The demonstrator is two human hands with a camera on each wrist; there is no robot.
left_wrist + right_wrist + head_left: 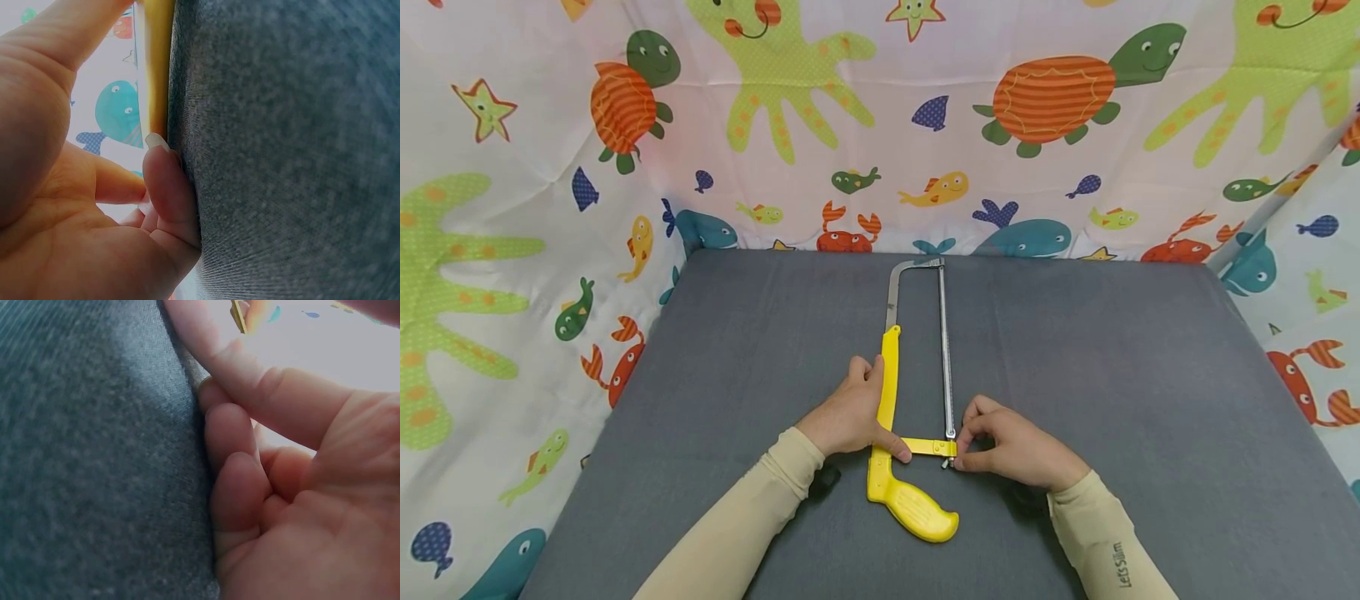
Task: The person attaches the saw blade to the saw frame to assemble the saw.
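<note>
A hacksaw (889, 392) with a yellow handle and frame lies flat on the grey tabletop, its metal bow pointing away. The blade (946, 358) runs along its right side down to a short yellow arm (928, 447). My left hand (846, 417) grips the yellow frame, thumb across it near the short arm. In the left wrist view a yellow strip (157, 69) of the frame shows beside the fingers. My right hand (1018, 446) pinches the end of the short arm with thumb and fingertips, beside a small wing nut (948, 462). Its other fingers curl against the cloth.
Grey cloth (1120, 358) covers the table on both sides of the saw. Behind it and at the sides hangs a white curtain (865, 125) printed with sea animals, meeting the table's far edge just past the saw's tip.
</note>
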